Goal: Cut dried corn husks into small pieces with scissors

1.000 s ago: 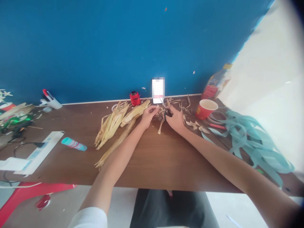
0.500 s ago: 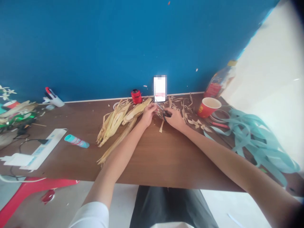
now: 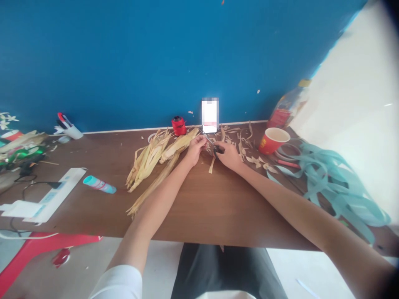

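My right hand [image 3: 229, 153] is closed around the dark handles of a pair of scissors [image 3: 218, 150], whose blades point up and left toward my other hand. With fingers pinched together, my left hand [image 3: 197, 148] sits close to the blades; what it holds is too small to make out. Just left of it lie dried corn husks [image 3: 149, 160] in pale yellow bundles. Cut husk scraps [image 3: 241, 147] are scattered beyond and to the right of my right hand.
A phone [image 3: 210, 116] leans on the blue wall beside a red container [image 3: 178, 126]. On the right stand a red paper cup [image 3: 273, 140], a bottle [image 3: 285, 110] and tangled teal ribbon [image 3: 333, 178]. A glue stick [image 3: 99, 184] and power strip [image 3: 56, 195] lie left.
Both hands stay almost in place, with the scissors still at the left fingertips. The whole view has shifted very slightly.
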Motion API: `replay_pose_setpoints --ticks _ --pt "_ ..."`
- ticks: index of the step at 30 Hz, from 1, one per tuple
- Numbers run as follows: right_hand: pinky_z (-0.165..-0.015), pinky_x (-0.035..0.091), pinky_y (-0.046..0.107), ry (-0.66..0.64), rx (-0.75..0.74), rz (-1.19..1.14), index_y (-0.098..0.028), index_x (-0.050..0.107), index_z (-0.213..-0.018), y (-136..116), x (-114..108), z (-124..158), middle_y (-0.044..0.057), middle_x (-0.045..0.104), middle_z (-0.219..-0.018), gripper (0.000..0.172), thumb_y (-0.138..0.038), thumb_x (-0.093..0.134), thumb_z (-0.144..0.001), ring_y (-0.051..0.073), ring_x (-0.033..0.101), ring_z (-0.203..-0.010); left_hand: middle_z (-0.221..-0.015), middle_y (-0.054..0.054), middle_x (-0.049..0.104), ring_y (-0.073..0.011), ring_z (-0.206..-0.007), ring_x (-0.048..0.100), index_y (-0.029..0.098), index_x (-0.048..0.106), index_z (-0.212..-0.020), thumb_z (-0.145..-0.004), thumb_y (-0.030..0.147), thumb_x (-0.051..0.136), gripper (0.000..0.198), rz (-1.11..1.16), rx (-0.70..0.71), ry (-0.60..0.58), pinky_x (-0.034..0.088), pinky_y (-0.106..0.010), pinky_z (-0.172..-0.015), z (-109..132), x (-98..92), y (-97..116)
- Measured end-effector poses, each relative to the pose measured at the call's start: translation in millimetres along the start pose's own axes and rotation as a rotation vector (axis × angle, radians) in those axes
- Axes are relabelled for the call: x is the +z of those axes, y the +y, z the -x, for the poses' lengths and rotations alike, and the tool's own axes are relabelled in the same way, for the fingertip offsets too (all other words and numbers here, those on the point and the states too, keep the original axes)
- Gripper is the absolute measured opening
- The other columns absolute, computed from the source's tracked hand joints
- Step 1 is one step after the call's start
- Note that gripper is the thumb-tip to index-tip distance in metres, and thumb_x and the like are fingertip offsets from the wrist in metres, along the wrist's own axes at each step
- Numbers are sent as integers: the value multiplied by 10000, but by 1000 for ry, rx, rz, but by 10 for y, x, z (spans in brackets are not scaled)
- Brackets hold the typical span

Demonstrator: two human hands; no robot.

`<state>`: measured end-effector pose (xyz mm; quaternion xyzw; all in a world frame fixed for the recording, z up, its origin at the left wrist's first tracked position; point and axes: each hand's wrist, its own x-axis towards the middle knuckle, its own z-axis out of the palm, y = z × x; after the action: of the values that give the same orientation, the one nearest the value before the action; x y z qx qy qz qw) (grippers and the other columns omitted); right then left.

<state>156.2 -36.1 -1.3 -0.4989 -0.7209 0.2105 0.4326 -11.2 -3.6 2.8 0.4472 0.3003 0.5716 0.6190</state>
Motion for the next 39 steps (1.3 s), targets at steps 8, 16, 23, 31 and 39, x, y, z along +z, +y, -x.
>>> replay_pose_setpoints --ticks 8,16,23,31,39 --pt "-720 500 291 14 9 39 -217 743 -1011 26 19 0 10 748 -838 341 -171 597 -706 200 669 -752 -705 16 600 -38 -550 501 148 591 -791 -709 295 788 260 11 -2 20 393 -183 -546 -2 9 10" --pt "-724 497 293 17 31 174 -240 758 -980 -41 -24 23 22 755 -861 320 -164 578 -727 225 688 -807 -658 32 572 -37 -535 494 140 626 -812 -695 265 780 230 28 9 103 397 -180 -540 1 17 32" --pt "-720 497 308 73 63 158 -226 747 -997 -82 -50 40 38 747 -852 302 -191 565 -758 232 677 -793 -629 45 540 -38 -531 464 145 672 -851 -695 269 781 227 5 20 166 386 -188 -534 -14 6 16" --pt "-754 511 307 149 69 14 -185 730 -1033 -69 -57 17 49 746 -920 328 -214 578 -744 220 670 -835 -727 16 616 -49 -569 470 159 698 -823 -698 269 767 180 -105 41 150 395 -201 -560 -9 34 4" --pt "-723 503 309 54 73 75 -218 749 -984 -88 -33 25 22 745 -837 296 -222 591 -733 214 672 -754 -754 -1 623 -73 -656 558 144 639 -818 -736 263 737 174 -101 16 132 425 -194 -604 -4 42 -11"
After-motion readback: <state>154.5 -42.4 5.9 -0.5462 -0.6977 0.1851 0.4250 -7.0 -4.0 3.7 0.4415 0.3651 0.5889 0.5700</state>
